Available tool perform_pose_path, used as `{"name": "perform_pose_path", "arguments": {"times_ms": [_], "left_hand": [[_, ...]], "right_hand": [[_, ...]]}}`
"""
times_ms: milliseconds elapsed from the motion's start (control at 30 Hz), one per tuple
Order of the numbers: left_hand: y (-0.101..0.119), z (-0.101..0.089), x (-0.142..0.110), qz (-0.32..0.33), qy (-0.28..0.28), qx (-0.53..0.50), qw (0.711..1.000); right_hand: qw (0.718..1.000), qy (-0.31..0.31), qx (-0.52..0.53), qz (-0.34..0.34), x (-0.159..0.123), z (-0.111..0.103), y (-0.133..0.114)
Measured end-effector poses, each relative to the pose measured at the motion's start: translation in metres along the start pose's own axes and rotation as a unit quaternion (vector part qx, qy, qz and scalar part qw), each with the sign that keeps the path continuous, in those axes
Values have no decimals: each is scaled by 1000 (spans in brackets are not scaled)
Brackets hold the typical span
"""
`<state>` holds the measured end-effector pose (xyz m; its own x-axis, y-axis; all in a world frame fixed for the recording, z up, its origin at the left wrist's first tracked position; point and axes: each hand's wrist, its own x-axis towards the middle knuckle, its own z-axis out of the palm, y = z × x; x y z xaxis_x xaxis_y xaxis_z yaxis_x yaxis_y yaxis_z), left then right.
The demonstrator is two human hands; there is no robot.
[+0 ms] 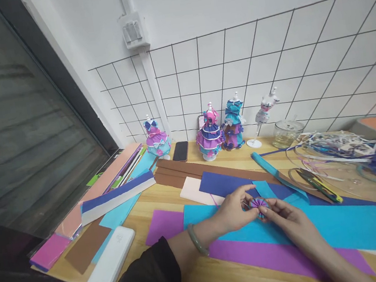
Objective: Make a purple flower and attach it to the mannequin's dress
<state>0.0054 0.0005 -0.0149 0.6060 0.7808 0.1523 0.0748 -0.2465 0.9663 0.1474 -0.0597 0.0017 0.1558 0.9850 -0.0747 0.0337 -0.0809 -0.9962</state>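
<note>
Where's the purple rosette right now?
In the head view, right of centre, the rosette is held between the left hand and right hand, over a light-blue sheet.

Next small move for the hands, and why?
Probably firm the right hand's pinch on the purple pleated piece, then even out its folds with the left hand. Both hands are at the piece over the turquoise sheet, and its pleats radiate from the middle, so they could spring loose if released.
</note>
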Motion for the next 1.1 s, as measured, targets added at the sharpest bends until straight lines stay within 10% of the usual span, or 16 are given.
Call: {"name": "perform_pose_path", "arguments": {"times_ms": [467,800,1100], "left_hand": [[-3,2,3,-31,25,-106,994],[22,-12,-2,1,-14,94,996],[11,-36,23,10,-11,35,999]], "right_hand": [[1000,-4,0,30,2,-1,2],[999,36,18,34,5,-8,11],[1000,23,0,20,7,-17,15]]}}
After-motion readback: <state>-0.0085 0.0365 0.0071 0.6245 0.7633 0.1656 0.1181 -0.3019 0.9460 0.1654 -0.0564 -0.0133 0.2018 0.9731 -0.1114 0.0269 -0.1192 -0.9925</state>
